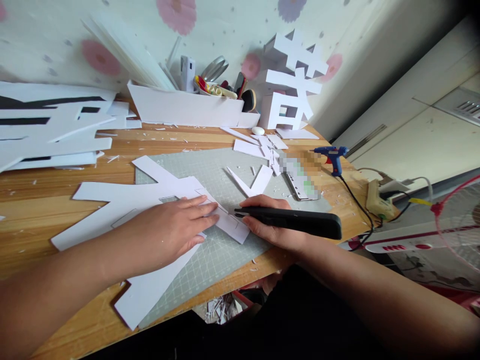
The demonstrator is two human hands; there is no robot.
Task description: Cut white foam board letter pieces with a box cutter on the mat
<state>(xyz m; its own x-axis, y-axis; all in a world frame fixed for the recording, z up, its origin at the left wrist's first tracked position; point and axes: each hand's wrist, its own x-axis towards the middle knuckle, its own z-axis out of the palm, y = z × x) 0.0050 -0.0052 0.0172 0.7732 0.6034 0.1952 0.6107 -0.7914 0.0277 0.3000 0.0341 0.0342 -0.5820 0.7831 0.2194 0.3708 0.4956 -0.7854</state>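
Note:
A white foam-board cut-out with several arms and pencil lines lies on a grey-green cutting mat, its left part over the bare wood. Spread flat on the board's middle is my left hand, its fingers pointing right and partly covering a small cut window. My right hand is closed around a thick black-handled utility knife. The knife's tip is at the drawn lines near the right-hand arm of the board; whether the blade is in the board I cannot tell. Loose white offcuts lie beyond the knife.
Stacked white sheets lie at the back left. A white organizer box with tools stands against the wall, beside white built characters. A partly blurred phone-like object, a blue glue gun and a power strip are at right.

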